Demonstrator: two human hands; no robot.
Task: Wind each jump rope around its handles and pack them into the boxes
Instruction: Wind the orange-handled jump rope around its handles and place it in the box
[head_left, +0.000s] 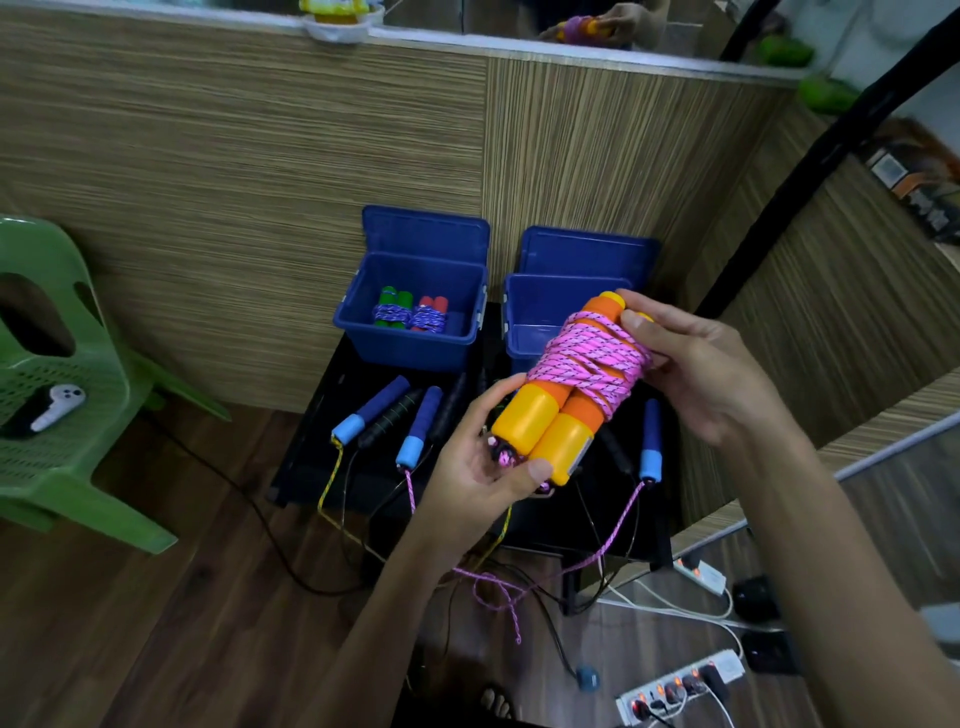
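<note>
Pink rope is wound tight around the orange handles, held up over the black table. Left hand grips the yellow caps at the near end, right hand pinches the far end by the coils. Left box already has two wound ropes in it. Right box looks empty, I think, but the bundle covers a lot of it. Several loose ropes lie on the table with cords hanging off the front edge, so plenty left. Exact count is hard to tell, they're tangled.
</note>
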